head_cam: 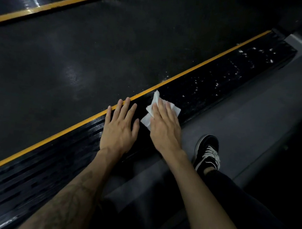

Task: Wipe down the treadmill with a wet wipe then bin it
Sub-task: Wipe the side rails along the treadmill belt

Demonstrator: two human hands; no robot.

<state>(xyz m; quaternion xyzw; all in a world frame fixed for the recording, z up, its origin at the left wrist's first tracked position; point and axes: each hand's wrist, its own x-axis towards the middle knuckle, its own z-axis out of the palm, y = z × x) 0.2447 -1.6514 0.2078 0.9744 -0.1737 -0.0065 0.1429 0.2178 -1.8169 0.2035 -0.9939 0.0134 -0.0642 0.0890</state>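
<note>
The treadmill's black side rail (pixel 212 83) runs diagonally from lower left to upper right, edged by a yellow stripe (pixel 195 69) beside the dark belt (pixel 97 56). My right hand (pixel 165 126) lies flat with straight fingers on a white wet wipe (pixel 151 109), pressing it onto the rail. My left hand (pixel 120 128) rests flat on the rail just left of the wipe, fingertips reaching the yellow stripe. Wet specks glisten on the rail farther up to the right.
A grey floor (pixel 245 125) borders the rail on the right. My foot in a black shoe with white laces (pixel 207 153) stands on it, my dark trouser leg below. A second yellow stripe (pixel 65 2) marks the belt's far side.
</note>
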